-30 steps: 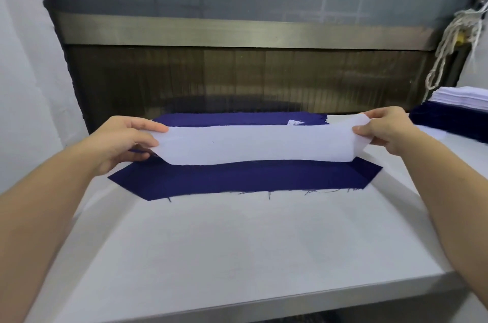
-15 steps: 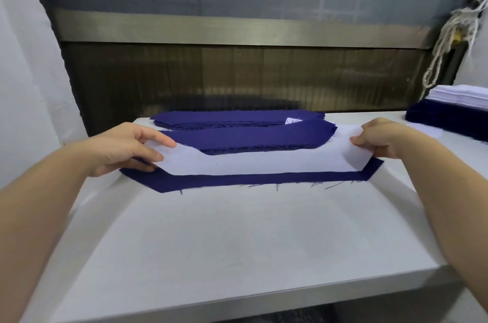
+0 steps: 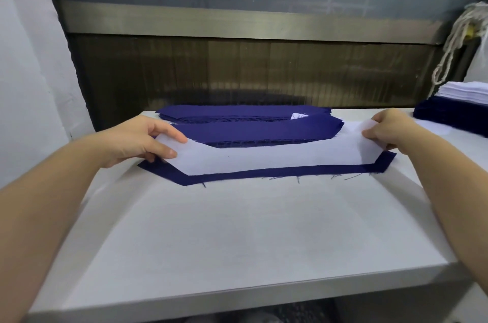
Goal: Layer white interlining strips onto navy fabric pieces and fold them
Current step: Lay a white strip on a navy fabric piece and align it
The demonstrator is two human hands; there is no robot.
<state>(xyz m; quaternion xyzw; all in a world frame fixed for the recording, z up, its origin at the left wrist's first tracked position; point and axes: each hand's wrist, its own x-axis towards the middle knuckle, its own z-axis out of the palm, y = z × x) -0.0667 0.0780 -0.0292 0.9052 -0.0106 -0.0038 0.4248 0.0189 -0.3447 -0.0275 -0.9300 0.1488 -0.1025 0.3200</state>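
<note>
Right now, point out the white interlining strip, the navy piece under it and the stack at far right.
white interlining strip (image 3: 277, 157): head view, middle of its face.
navy piece (image 3: 277, 174): head view, near border below the strip.
stack (image 3: 449, 116): head view, its navy lower layers.

Two hands are at work here: the left hand (image 3: 137, 141) and the right hand (image 3: 388, 129), each pinching one end of a single white interlining strip (image 3: 264, 158). Under it lies one navy fabric piece (image 3: 277, 173). Behind that I count two heaps of navy pieces, a nearer heap (image 3: 258, 131) and a farther heap (image 3: 237, 112); the layers in each are too thin to count. One small white scrap (image 3: 297, 116) peeks out between them. At the right edge sits one navy stack (image 3: 449, 116) with one white stack (image 3: 467, 91) on top. There is one table (image 3: 237, 243) and one bundle of cord (image 3: 454, 40).
</note>
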